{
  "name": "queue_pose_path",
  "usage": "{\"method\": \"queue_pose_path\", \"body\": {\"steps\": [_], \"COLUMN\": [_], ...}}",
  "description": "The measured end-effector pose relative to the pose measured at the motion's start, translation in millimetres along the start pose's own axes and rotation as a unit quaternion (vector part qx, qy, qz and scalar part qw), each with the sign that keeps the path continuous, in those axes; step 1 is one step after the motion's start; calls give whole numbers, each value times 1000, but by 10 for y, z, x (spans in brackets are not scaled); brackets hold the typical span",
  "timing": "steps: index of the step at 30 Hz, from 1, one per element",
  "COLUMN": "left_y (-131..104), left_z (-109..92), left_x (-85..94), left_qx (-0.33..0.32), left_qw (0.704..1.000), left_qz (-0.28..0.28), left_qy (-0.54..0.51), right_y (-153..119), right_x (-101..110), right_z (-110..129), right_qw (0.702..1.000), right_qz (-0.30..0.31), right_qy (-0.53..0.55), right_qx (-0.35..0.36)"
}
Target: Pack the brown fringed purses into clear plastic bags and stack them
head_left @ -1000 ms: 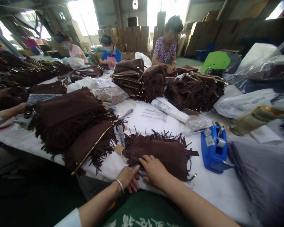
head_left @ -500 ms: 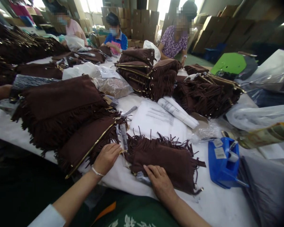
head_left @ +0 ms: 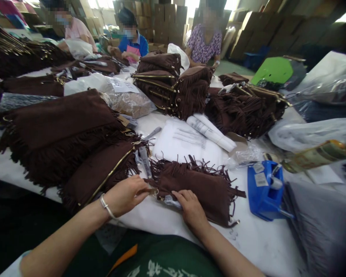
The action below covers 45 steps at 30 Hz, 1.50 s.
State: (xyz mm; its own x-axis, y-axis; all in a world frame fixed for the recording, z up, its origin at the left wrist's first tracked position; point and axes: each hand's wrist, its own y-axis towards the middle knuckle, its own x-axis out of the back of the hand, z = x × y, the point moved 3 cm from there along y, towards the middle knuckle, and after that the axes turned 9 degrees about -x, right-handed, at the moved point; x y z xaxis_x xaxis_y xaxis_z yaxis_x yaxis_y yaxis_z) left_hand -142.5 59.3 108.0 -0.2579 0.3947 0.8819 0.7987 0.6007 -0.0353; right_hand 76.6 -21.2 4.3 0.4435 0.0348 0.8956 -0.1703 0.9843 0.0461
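Note:
A dark brown fringed bag lies flat in front of me, its fringe towards the far side. My left hand is closed, pinching a small tan tag by the bag's left end, beside a metal ring. On the bag's near edge rests my right hand, fingers stretched out and its thumb hidden. Crumpled clear plastic sits at its fingertips. Left of the bag, another brown bag with a gold zipper leans below a larger fringed stack.
A blue tape dispenser stands on the right, near grey folded material. Behind the bag are white printed sheets and a white roll. More brown bags are piled farther back. Several people work across the table.
My left hand has moved to the bag's left end and now pinches the tag there. My right hand remains on the bag. The view has shifted slightly.

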Motion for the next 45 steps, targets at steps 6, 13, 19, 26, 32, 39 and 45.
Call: {"method": "queue_pose_path", "body": {"steps": [6,13,19,26,32,39,45], "left_y": [-304,-653,-769,-798,-780,-691,-588], "left_z": [452,545,572,617,697,503,197], "left_x": [-78,-470,-588,-558,-579,-474,-388], "left_qx": [141,199,211,218,229,208,201], "left_qw": [976,974,975,975,972,977,977], "left_qz": [144,58,-7,-46,-45,-4,-23], "left_qy": [88,92,61,17,-26,48,61], "right_y": [-41,389,1586,1535,458,50,-41], "right_x": [129,646,184,256,328,79,258], "right_z": [-22,388,972,1142,1199,702,559], "right_qw": [997,979,991,991,905,892,924], "right_qz": [36,171,90,113,265,286,236], "right_qy": [62,113,-8,67,149,20,1], "right_qx": [-30,12,-99,13,298,350,302]}}
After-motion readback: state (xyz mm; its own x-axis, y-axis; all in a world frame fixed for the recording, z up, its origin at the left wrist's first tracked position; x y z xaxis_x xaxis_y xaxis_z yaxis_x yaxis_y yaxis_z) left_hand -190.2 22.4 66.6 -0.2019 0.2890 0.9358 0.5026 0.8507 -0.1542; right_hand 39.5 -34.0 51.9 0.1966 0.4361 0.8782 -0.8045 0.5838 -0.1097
